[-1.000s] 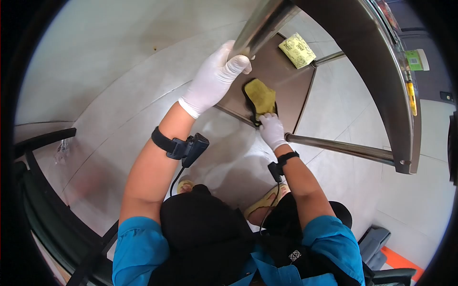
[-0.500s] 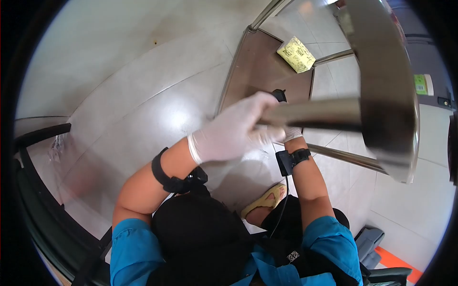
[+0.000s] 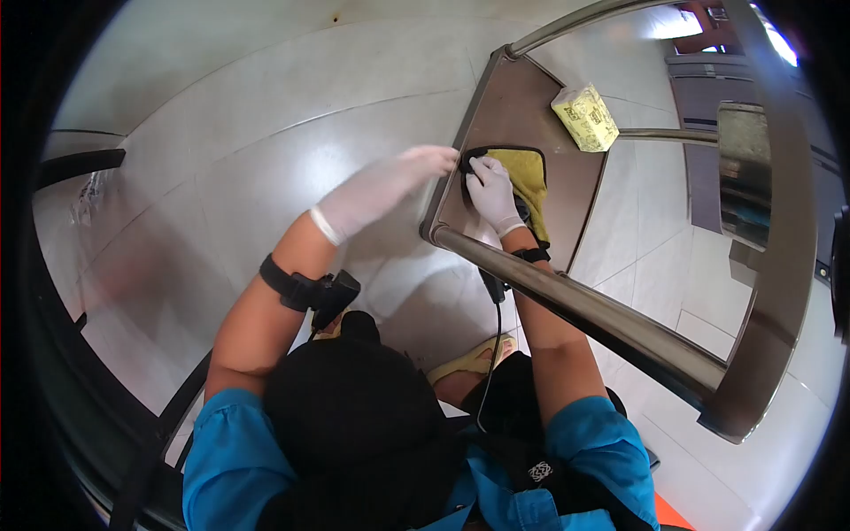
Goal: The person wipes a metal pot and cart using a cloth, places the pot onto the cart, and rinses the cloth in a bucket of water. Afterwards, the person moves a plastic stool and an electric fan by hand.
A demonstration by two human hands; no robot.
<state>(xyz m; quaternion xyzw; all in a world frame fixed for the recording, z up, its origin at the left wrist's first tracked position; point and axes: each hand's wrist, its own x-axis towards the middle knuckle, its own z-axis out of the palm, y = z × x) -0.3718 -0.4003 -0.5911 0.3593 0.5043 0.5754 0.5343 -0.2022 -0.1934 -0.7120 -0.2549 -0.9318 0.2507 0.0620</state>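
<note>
right hand [image 3: 492, 189] apparently grips the yellow cloth [image 3: 524, 168]

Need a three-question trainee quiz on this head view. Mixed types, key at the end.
1. Multiple choice: which hand touches the yellow cloth?
a) left
b) right
c) both
d) neither

2. True or false: the yellow packet lies on top of the yellow cloth.

3. Fill in: the left hand wears a white ____.

Key:
1. b, the right hand.
2. False; the yellow packet lies apart from the yellow cloth.
3. glove.
</note>
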